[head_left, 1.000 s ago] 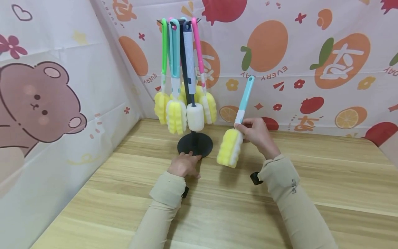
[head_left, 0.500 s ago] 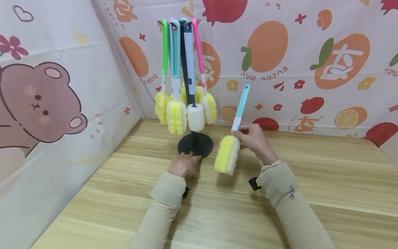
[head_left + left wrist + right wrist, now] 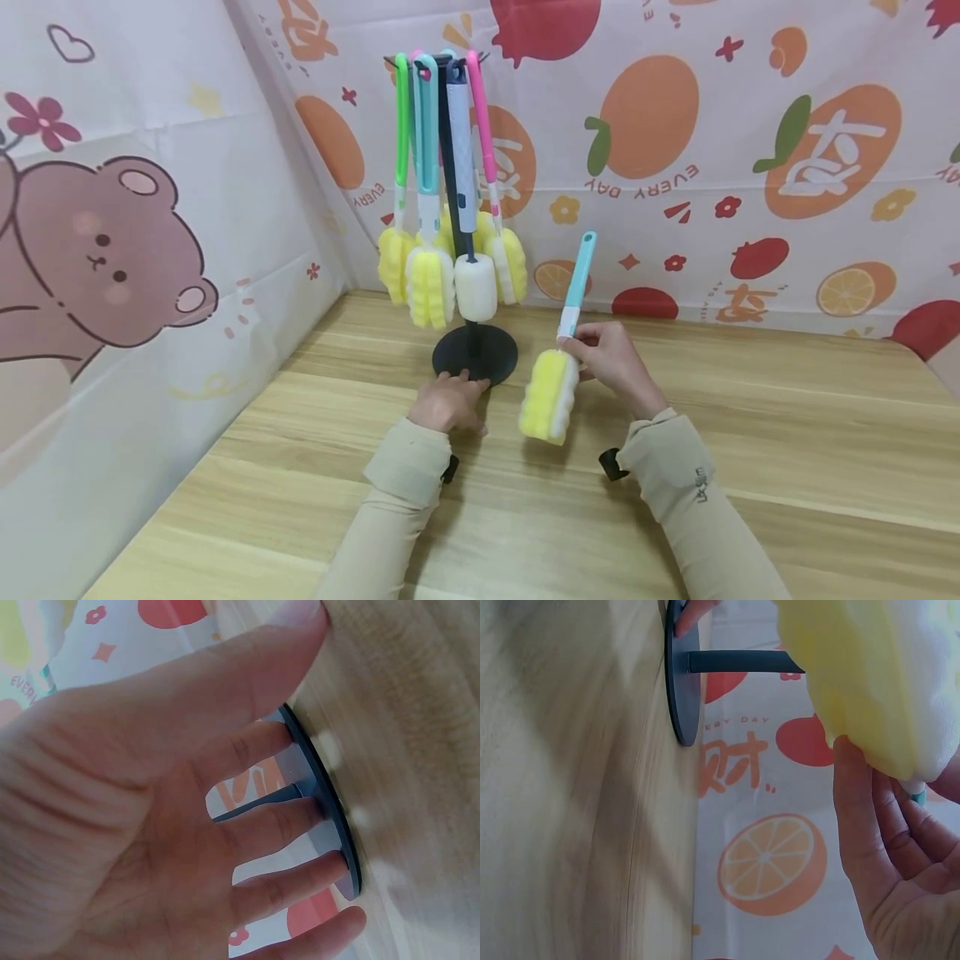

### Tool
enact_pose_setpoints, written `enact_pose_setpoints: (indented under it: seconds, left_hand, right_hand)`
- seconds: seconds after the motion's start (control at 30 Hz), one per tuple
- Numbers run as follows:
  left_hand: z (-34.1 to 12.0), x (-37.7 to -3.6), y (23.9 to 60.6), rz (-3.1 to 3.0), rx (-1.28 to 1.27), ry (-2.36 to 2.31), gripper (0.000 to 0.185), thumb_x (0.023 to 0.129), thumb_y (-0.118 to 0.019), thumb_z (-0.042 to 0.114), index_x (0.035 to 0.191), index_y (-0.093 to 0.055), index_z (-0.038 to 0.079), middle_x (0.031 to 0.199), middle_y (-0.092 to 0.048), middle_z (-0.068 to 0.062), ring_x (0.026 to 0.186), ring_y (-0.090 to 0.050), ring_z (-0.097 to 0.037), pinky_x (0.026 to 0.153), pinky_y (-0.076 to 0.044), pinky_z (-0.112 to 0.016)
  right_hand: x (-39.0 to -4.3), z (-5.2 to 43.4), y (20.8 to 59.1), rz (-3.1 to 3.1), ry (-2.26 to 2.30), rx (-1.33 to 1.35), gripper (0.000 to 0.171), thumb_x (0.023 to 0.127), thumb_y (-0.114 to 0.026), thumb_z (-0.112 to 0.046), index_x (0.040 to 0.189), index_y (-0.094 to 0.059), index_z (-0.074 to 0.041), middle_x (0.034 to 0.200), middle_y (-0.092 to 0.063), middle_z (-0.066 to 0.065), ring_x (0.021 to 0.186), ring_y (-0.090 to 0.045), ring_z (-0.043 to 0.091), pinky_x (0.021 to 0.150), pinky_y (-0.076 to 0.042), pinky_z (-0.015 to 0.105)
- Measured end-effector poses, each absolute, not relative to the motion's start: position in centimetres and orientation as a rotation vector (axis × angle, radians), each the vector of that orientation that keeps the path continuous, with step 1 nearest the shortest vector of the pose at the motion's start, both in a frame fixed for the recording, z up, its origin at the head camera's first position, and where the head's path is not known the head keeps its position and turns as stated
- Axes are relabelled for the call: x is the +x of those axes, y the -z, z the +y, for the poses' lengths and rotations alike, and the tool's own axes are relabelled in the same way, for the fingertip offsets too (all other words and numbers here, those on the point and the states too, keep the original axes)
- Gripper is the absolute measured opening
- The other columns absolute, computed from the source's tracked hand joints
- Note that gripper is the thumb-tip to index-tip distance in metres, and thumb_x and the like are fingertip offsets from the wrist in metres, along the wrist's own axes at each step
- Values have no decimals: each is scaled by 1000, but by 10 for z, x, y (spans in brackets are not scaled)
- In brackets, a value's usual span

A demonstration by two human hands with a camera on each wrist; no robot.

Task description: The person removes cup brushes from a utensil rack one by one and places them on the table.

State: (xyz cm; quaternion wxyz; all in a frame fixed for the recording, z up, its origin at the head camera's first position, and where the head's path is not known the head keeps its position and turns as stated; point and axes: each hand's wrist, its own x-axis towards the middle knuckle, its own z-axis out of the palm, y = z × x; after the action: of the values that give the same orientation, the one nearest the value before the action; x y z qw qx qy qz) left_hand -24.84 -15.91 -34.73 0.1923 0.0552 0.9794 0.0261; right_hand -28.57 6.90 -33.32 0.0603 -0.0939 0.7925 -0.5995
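My right hand [image 3: 611, 358] pinches a sponge bottle brush [image 3: 551, 396] low on its white and teal handle. The brush tilts, its yellow and white sponge head pointing down above the table. In the right wrist view the sponge [image 3: 870, 682] fills the upper right, with fingers [image 3: 855, 802] around the neck below it. My left hand [image 3: 447, 404] presses straight, spread fingertips on the front of the round black base [image 3: 495, 354] of a stand. In the left wrist view several fingertips lie on the base's edge [image 3: 334, 799], with the thumb apart from it.
Several more sponge brushes hang from the stand's top hooks, among them a green-handled one [image 3: 402, 125], a pink-handled one [image 3: 483, 125] and one with a white sponge [image 3: 476, 287]. Patterned cloth walls [image 3: 652, 117] border the wooden table [image 3: 787, 450] at the back and left.
My right hand has lowered the brush toward the table and slightly nearer to me. The left hand stays on the base. The head view has shifted slightly.
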Motion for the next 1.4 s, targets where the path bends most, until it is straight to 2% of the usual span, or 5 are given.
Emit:
enact_pose_setpoints:
  seconds: [0.43, 0.63, 0.87, 1.17, 1.4]
  left_hand:
    - [-158, -248, 348, 2741, 134, -80, 76, 91, -78, 37, 157, -43, 21, 162, -32, -16, 141, -35, -40, 106, -39, -59]
    - [-160, -250, 347, 2729, 175, -72, 75, 91, -77, 40, 156, -43, 21, 161, -34, -16, 137, -39, -40, 104, -39, -59]
    - [-162, -250, 344, 2712, 206, -45, 75, 92, -75, 44, 156, -44, 19, 160, -35, -17, 139, -39, -41, 106, -38, -59]
    - [-169, -252, 338, 2663, 250, -117, 73, 96, -69, 43, 156, -42, 14, 161, -31, -21, 146, -28, -45, 112, -32, -56]
    - [-168, -254, 337, 2652, 241, -109, 71, 96, -68, 43, 156, -43, 15, 161, -31, -21, 146, -28, -44, 112, -31, -58]
  right_hand:
    - [-286, 66, 339, 2422, 1741, -284, 28, 99, -67, -11, 113, -69, 13, 99, -69, 19, 78, -65, 17, 68, -60, 37]
    - [-286, 65, 343, 2448, 1686, -259, 23, 99, -67, -11, 108, -71, 10, 100, -67, 17, 80, -62, 18, 68, -59, 32]
    - [-287, 62, 346, 2415, 1704, -261, 24, 99, -67, -12, 108, -71, 9, 101, -68, 16, 82, -64, 18, 71, -59, 34]
    - [-291, 64, 348, 2402, 1753, -225, 25, 100, -66, -13, 110, -71, 10, 103, -68, 17, 80, -66, 17, 74, -60, 39]
    - [-295, 62, 355, 2385, 1756, -174, 23, 100, -66, -14, 105, -71, 8, 100, -68, 14, 81, -63, 17, 76, -58, 39]
